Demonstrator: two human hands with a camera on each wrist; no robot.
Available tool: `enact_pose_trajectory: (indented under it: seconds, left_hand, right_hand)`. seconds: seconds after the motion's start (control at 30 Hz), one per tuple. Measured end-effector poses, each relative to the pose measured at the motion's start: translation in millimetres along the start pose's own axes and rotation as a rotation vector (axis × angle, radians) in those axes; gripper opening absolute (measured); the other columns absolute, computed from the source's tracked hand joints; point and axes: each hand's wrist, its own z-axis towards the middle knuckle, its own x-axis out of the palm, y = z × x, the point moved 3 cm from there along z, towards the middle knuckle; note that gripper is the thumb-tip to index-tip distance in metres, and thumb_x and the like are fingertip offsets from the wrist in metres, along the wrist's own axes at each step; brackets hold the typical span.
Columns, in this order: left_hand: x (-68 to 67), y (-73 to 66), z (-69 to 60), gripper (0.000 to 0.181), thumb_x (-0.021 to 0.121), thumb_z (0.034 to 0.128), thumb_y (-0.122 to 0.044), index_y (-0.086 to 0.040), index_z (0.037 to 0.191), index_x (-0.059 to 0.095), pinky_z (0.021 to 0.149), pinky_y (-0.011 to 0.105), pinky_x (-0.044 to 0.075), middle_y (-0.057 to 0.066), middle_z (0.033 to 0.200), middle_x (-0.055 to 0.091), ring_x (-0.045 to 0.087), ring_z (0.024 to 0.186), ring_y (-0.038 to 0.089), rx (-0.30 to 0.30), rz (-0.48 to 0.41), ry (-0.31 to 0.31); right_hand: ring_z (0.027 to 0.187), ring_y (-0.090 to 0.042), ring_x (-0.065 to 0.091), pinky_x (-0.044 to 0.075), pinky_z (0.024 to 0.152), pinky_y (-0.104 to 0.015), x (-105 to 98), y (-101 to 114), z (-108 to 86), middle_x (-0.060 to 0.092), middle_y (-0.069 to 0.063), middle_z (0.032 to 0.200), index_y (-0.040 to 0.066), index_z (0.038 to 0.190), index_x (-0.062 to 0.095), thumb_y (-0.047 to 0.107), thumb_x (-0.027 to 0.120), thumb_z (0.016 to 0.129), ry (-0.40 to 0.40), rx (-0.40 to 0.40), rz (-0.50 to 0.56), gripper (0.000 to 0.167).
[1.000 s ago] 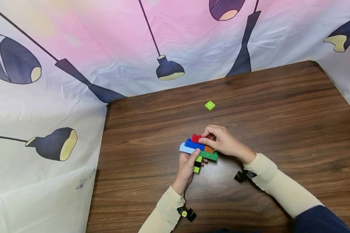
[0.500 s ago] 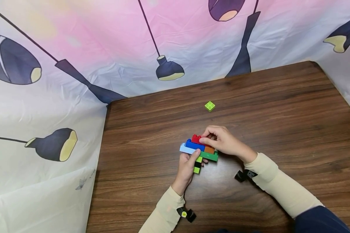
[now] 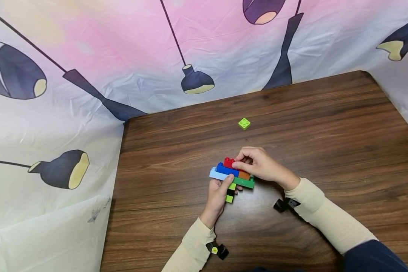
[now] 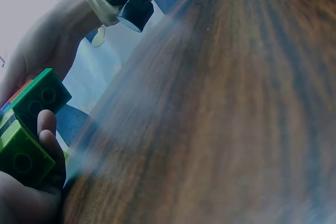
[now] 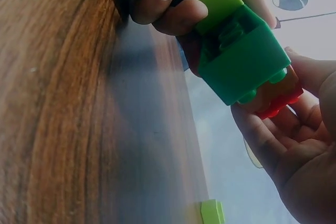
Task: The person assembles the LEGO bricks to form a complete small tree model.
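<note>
In the head view my left hand (image 3: 217, 196) grips a stacked toy brick build, with the thumb across its front. A stem of lime (image 3: 229, 199) and black (image 3: 230, 192) bricks runs down inside that hand. Above it lie a light blue brick (image 3: 217, 174) and a green brick (image 3: 243, 183), then a blue brick (image 3: 227, 171) and an orange brick (image 3: 244, 175). On top sits a red brick (image 3: 228, 162), which my right hand (image 3: 260, 165) pinches between thumb and fingers. The right wrist view shows the green brick (image 5: 244, 59) from its end, with the red brick (image 5: 278, 105) partly hidden.
A loose lime brick (image 3: 244, 123) with studs up lies on the wooden table (image 3: 326, 124), beyond the hands. A printed cloth (image 3: 139, 56) hangs behind the table and along its left side. Small black cameras (image 3: 217, 249) are strapped to both wrists.
</note>
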Motion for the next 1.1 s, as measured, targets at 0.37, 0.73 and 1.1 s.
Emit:
enact_pose_trajectory:
  seconds: [0.37, 0.73, 1.1]
  left_hand:
    - [-0.1, 0.5, 0.3, 0.029, 0.061, 0.1068, -0.017, 0.007, 0.123, 0.058, 0.061, 0.023, 0.058, 0.0, 0.082, 0.073, 0.07, 0.066, 0.012, 0.005, 0.005, -0.001]
    - [0.0, -0.5, 0.9, 0.03, 0.06, 0.107, -0.014, 0.007, 0.128, 0.055, 0.06, 0.024, 0.058, 0.001, 0.087, 0.073, 0.071, 0.067, 0.014, 0.022, -0.003, 0.006]
    - [0.2, 0.0, 0.2, 0.032, 0.06, 0.1077, -0.014, 0.008, 0.131, 0.053, 0.061, 0.024, 0.059, 0.004, 0.092, 0.072, 0.071, 0.068, 0.015, 0.034, 0.0, 0.003]
  right_hand:
    - [0.065, -0.013, 0.053, 0.044, 0.056, -0.023, -0.4, -3.8, 1.1, 0.068, 0.002, 0.084, 0.013, 0.091, 0.076, 0.009, 0.079, 0.096, 0.009, 0.02, 0.018, 0.007]
    - [0.064, -0.012, 0.057, 0.048, 0.056, -0.023, 0.2, -6.1, 1.2, 0.07, 0.002, 0.085, 0.011, 0.089, 0.077, 0.008, 0.082, 0.093, -0.006, -0.006, 0.057, 0.007]
    - [0.068, -0.014, 0.06, 0.051, 0.058, -0.025, -1.0, -6.9, 1.1, 0.073, 0.002, 0.089, 0.013, 0.09, 0.078, 0.008, 0.082, 0.093, 0.021, 0.019, 0.1, 0.006]
